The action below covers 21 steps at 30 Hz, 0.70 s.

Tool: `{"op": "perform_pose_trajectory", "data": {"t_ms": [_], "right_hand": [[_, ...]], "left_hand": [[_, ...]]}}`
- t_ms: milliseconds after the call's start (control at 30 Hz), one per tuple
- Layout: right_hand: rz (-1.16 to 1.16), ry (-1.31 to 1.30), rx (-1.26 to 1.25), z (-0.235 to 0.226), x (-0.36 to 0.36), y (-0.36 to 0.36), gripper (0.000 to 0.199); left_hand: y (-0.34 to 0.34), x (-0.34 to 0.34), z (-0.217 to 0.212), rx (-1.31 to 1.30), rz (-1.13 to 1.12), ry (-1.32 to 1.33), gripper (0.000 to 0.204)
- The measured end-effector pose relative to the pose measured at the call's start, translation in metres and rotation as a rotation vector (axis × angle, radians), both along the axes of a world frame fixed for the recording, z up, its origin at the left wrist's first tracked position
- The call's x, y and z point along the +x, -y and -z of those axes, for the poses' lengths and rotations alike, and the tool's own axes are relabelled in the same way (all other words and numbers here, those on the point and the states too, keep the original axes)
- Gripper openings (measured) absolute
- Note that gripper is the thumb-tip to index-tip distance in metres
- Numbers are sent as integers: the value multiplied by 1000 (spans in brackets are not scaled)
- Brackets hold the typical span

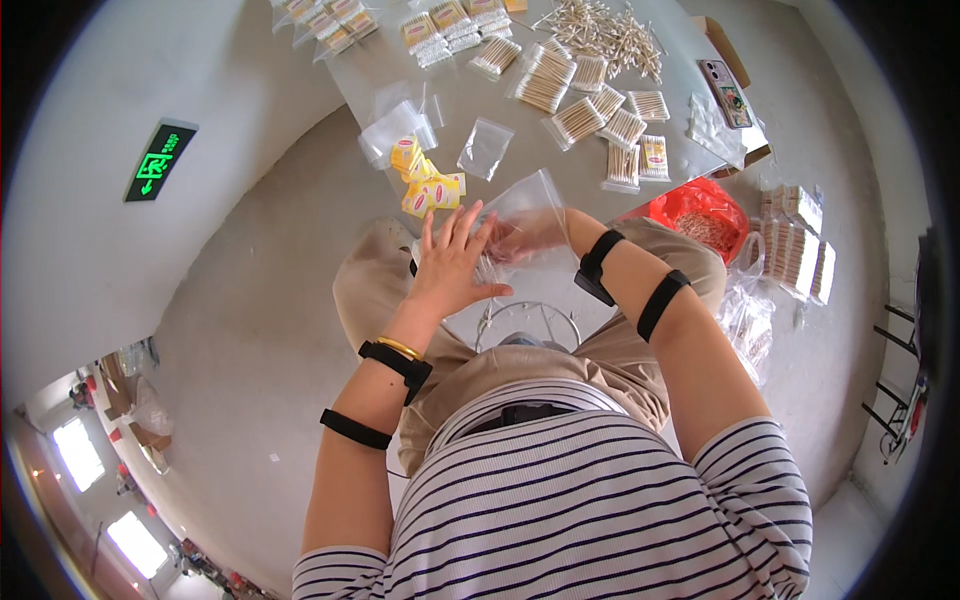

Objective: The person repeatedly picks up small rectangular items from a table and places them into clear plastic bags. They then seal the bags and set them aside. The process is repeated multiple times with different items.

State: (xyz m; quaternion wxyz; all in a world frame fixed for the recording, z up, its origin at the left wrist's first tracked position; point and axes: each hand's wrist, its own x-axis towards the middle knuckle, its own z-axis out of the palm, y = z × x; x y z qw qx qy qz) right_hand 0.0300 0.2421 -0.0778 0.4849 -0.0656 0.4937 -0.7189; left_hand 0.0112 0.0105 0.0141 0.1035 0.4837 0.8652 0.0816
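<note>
- Bag of clear, thin, rectangular plastic (541,200) slants above the lap, by the near edge of the smooth grey table (560,162).
- The bare left hand (453,264), back upward, has its fingers spread wide beside the bag; any contact is hard to tell.
- The bare right hand (512,240) shows through the film; whether it grips, or lies inside or behind, I cannot tell.
- Small yellow-and-white paper cards (430,190) lie just beyond the left fingertips.
- Clear packets of wooden-stemmed cotton swabs (577,122) lie farther back.
</note>
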Motion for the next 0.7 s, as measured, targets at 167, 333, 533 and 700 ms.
{"op": "perform_pose_trajectory", "data": {"t_ms": [167, 333, 533, 700], "right_hand": [[55, 52, -89, 10, 6, 6, 10], [-28, -44, 257, 29, 9, 1, 16], [-48, -137, 260, 32, 10, 1, 30], [-69, -198, 245, 39, 15, 2, 37]], "left_hand": [[-2, 1, 1, 18, -4, -9, 114], [-4, 0, 2, 15, -6, -36, 114], [-4, 0, 3, 42, -16, -48, 111], [-8, -1, 6, 65, -2, -72, 109]]}}
